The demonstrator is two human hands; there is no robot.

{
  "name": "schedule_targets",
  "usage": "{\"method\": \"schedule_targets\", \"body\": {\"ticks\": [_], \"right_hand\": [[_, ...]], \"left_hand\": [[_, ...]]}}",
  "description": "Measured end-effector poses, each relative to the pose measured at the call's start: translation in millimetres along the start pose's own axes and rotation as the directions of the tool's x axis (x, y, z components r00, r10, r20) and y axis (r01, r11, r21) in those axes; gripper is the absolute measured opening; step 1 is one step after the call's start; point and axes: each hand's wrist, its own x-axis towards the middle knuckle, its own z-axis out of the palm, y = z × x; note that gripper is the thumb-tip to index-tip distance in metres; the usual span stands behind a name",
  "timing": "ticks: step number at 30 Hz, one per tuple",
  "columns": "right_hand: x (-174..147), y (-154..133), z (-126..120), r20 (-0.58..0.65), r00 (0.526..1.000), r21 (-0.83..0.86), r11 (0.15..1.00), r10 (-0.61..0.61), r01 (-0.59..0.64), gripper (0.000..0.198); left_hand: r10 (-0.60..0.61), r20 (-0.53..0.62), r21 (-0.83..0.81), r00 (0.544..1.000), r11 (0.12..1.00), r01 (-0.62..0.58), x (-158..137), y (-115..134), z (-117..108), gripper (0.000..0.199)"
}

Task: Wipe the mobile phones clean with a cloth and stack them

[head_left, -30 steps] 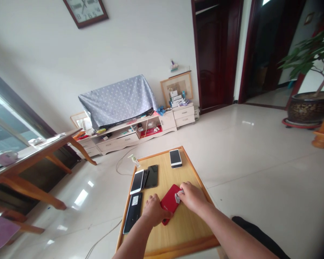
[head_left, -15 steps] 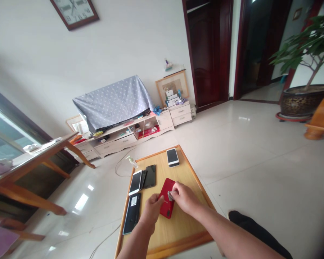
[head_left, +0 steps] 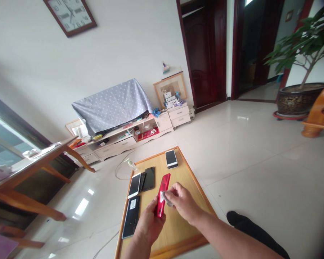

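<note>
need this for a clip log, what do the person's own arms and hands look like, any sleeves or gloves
Both forearms are bare as far as the view shows: no sleeves reach into the picture. The left hand and the right hand wear no gloves. No watch, bracelet or ring can be made out, though the fingers are too small in the picture to rule out a thin ring.

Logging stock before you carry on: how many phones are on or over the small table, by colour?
Red phone, tilted up in the left hand, the right hand pressing a pale wipe on it: 1
White-fronted phones: 2
Dark phones, plus one dark edge partly hidden between two others: 3
Total: 6, all on the wooden table except the red one.
</note>
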Motion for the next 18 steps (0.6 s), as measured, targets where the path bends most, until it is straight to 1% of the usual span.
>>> {"method": "schedule_targets", "body": {"ticks": [3,5,7,9,11,13,15,18], "right_hand": [[16.8,-8.8,-21.5,-0.124,0.992,0.028,0.999,-0.017,0.021,0.04],[20.1,-11.4,-27.8,-0.162,0.987,0.039,0.999,-0.022,0.029,0.041],[13.9,-9.4,-24.0,-0.118,0.993,0.062,0.998,-0.014,0.021,0.04],[1.5,-4.1,-13.3,-0.033,0.999,0.076,0.997,0.0,0.002,0.038],[-9.6,1.5,-2.8,0.028,1.0,0.057,0.998,0.012,-0.014,0.037],[-13.7,4.1,1.4,0.029,0.999,0.047,0.999,0.013,-0.014,0.036],[-9.6,3.0,-2.6,-0.025,1.0,0.069,0.998,0.005,-0.003,0.037],[4.2,-3.1,-17.2,-0.138,0.99,0.107,0.994,-0.006,0.021,0.037]], "left_hand": [[-0.054,0.042,-0.044,0.998,0.998,0.055,-9.6,-5.5,2.9,0.02],[-0.053,0.031,-0.05,0.998,0.997,0.055,-12.3,-7.5,5.3,0.021],[-0.038,0.02,-0.065,0.999,0.997,0.039,-11.5,-7.2,7.7,0.019],[-0.012,0.028,-0.078,1.0,0.997,0.014,-8.7,-5.0,8.8,0.014],[0.025,0.064,-0.08,0.998,0.997,-0.019,-6.4,-2.0,8.2,0.008],[0.07,0.118,-0.062,0.991,0.996,-0.063,-6.2,0.7,6.2,0.009],[0.102,0.193,-0.017,0.976,0.995,-0.1,-8.7,2.9,3.6,0.017],[0.101,0.293,0.083,0.951,0.988,-0.13,-15.3,6.1,0.6,0.031]]}}
